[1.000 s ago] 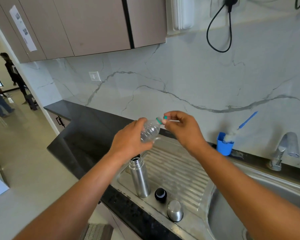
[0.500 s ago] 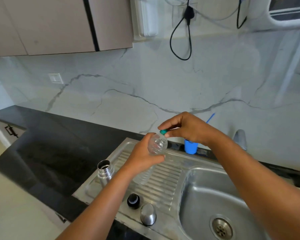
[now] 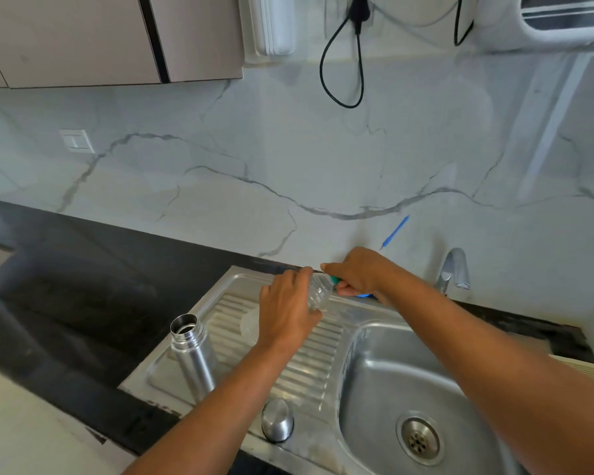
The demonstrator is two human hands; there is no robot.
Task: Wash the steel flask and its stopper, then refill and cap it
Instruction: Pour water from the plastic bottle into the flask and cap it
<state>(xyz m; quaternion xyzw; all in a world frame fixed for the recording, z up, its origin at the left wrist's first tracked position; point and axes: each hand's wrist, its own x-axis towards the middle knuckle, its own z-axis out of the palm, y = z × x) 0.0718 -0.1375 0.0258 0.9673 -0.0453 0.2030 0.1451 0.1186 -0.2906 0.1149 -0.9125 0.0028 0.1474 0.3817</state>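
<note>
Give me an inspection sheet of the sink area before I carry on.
Surface: steel drainboard beside the sink basin, set in a black counter.
Job's things: steel flask upright and uncapped on the drainboard; steel lid near the front edge; stopper not visible.
Clutter: blue brush handle behind the hands.
Grips: left hand holds a clear plastic bottle; right hand pinches its teal cap.
Cables: black cable loops down the wall.
Surroundings: tap, wall switch, cabinets above.
</note>
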